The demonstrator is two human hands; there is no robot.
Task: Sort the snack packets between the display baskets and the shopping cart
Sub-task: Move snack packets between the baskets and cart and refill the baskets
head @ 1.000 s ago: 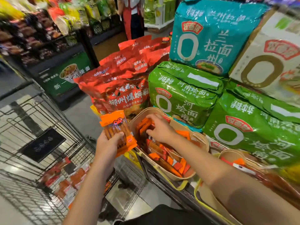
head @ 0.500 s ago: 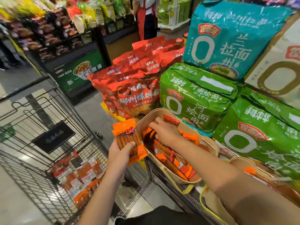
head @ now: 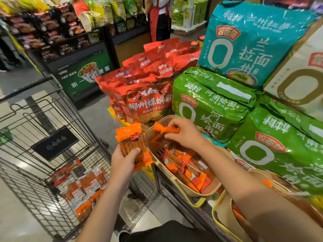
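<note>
While the left hand grips an orange snack packet upright between the shopping cart and the beige display basket, its thumb lies across the clear window of the packet and the other fingers curl behind it. Brown sticks show through that window (the top flap is solid orange with a small dark and red mark). Over the far end of the basket the right hand pinches a second orange packet by one edge, fingers curled round it, so that the packet hangs tilted just above the heap. More packets in orange and red lie jumbled inside the basket. Another pile of packets rests on the wire floor of the cart, near its closest corner. A second beige basket with a yellow rim stands to the right of the first, partly hidden by the right forearm. Behind the baskets stand red noodle bags, green noodle packs and a teal pack. At the far shelves stands a person in a red apron.
</note>
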